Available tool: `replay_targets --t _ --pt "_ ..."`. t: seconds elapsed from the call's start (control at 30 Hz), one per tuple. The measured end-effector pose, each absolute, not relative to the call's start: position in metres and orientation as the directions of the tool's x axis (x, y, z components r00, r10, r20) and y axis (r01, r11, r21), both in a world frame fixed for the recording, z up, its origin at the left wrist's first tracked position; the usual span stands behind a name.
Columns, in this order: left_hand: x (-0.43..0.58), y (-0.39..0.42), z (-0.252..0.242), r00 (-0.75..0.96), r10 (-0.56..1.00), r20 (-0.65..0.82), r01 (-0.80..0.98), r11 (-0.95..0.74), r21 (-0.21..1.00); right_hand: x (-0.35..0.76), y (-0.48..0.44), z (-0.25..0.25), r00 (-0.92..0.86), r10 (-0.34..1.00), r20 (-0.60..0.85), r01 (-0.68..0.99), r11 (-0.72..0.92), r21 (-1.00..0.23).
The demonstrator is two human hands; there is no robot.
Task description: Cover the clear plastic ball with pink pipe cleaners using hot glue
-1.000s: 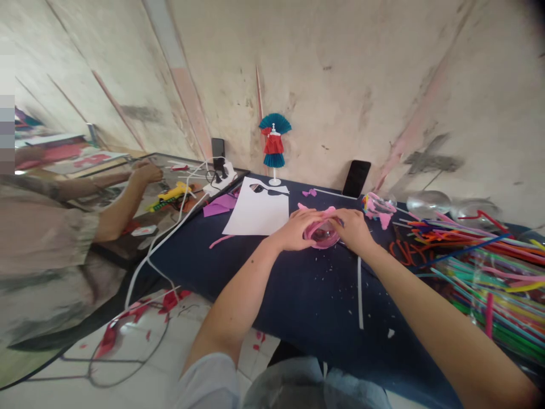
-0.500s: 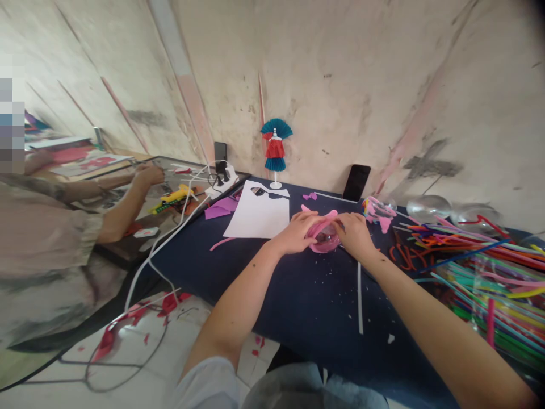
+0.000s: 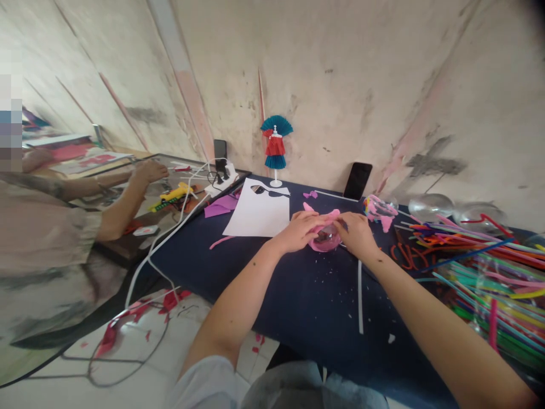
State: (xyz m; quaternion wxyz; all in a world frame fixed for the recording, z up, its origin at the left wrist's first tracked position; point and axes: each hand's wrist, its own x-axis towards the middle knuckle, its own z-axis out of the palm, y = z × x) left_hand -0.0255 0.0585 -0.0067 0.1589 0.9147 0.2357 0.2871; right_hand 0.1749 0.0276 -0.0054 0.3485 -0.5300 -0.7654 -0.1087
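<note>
Navy-blue tabletop [image 3: 293, 304] up close, with little white scraps [image 3: 391, 338] sprinkled over it and a thin pale strip [image 3: 360, 298] lying lengthwise to the right of the middle. Just past that you've got both hands on a pink-trimmed clear bowl [image 3: 327, 242], which sits roughly mid-table between them. Left hand [image 3: 297, 232] is curled around the bowl's left side, fingers over the fuzzy pink edging, and the right hand [image 3: 356, 232] is pretty narrow, fingertips pinched in at the right rim; can't really tell what exactly they've got there. Off to the right is a big messy pile of colorful pipe cleaners [image 3: 498, 301], and left of the bowl there's a white paper sheet [image 3: 258, 216] with a purple sheet [image 3: 220, 205] beside it. Behind the right hand sits another clear piece with pink fuzzy bits [image 3: 386, 220], and beyond the pile, a clear plastic dome [image 3: 431, 207]. Over on the left table, a yellow glue gun [image 3: 174, 194] lies near a co-worker's hand [image 3: 150, 170]. Farthest back, a black smartphone [image 3: 357, 182] leans against the stained wall [image 3: 340, 74], and a mini dress stand [image 3: 275, 146] in red and teal pleats stands upright nearby.
</note>
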Motion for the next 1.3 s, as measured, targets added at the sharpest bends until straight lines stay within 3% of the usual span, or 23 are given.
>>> replay_targets --t 0.17,0.27,0.4,0.5,0.7,0.87,1.13,1.2,1.3 --pt "-0.027 0.061 -0.008 0.706 0.538 0.461 0.344 -0.829 0.441 0.201 0.014 0.011 -0.127 0.713 0.689 0.854 0.432 -0.289" --pt "-0.027 0.062 -0.009 0.705 0.536 0.464 0.339 -0.83 0.444 0.228 -0.006 0.02 0.002 0.717 0.697 0.871 0.341 -0.354" --pt "-0.027 0.061 -0.01 0.698 0.553 0.454 0.347 -0.817 0.461 0.255 -0.035 0.011 0.107 0.792 0.601 0.895 0.185 -0.405" --pt "-0.027 0.06 -0.009 0.704 0.55 0.448 0.348 -0.818 0.458 0.263 -0.047 -0.008 0.039 0.864 0.502 0.928 0.154 -0.338" --pt "-0.027 0.061 -0.009 0.703 0.557 0.442 0.36 -0.815 0.453 0.273 -0.039 -0.043 -0.163 0.908 0.386 0.973 0.211 -0.088" --pt "-0.028 0.061 -0.009 0.693 0.573 0.439 0.371 -0.804 0.464 0.286 -0.026 -0.056 -0.172 0.945 0.279 0.974 0.205 -0.093" --pt "-0.028 0.064 -0.012 0.688 0.586 0.428 0.378 -0.793 0.477 0.277 -0.03 -0.055 -0.219 0.924 0.313 0.974 0.224 0.02" --pt "-0.028 0.064 -0.012 0.687 0.579 0.439 0.373 -0.799 0.471 0.278 -0.034 -0.051 -0.213 0.921 0.327 0.974 0.227 -0.005" --pt "-0.029 0.064 -0.013 0.687 0.582 0.436 0.374 -0.797 0.475 0.285 -0.041 -0.04 -0.163 0.93 0.33 0.965 0.22 -0.144"
